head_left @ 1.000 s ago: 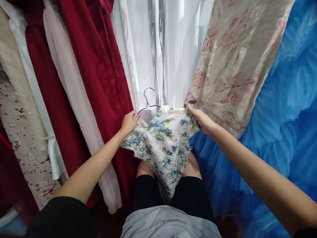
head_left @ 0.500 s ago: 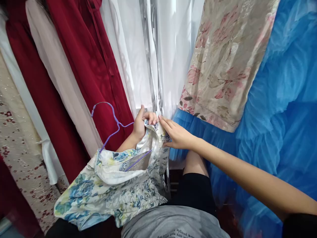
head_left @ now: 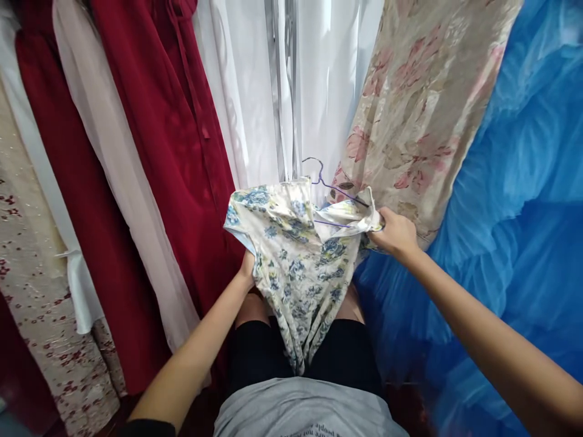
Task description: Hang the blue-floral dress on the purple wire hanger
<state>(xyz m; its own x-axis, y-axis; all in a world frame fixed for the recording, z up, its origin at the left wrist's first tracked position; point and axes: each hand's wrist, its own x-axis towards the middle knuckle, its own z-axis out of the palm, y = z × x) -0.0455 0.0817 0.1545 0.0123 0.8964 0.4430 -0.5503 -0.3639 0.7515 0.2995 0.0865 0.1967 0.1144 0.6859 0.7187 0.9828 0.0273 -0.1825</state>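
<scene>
Bright daylight reaches you through the white curtain (head_left: 248,91) ahead; it glares. The floral dress (head_left: 296,261) at centre is sharp. The blue skirt (head_left: 523,200) on your right looks oversaturated. Edges bend and stretch; lower corners fall dim.

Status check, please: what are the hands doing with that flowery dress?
Right hand gripping floral dress at one shoulder, purple hanger inside. Left hand under the cloth, grip hidden. Red dress, blue tulle crowd both sides.

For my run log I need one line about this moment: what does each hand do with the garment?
left hand: under blue-flowered garment, grip hidden | right hand: grips garment edge at purple hanger
</scene>
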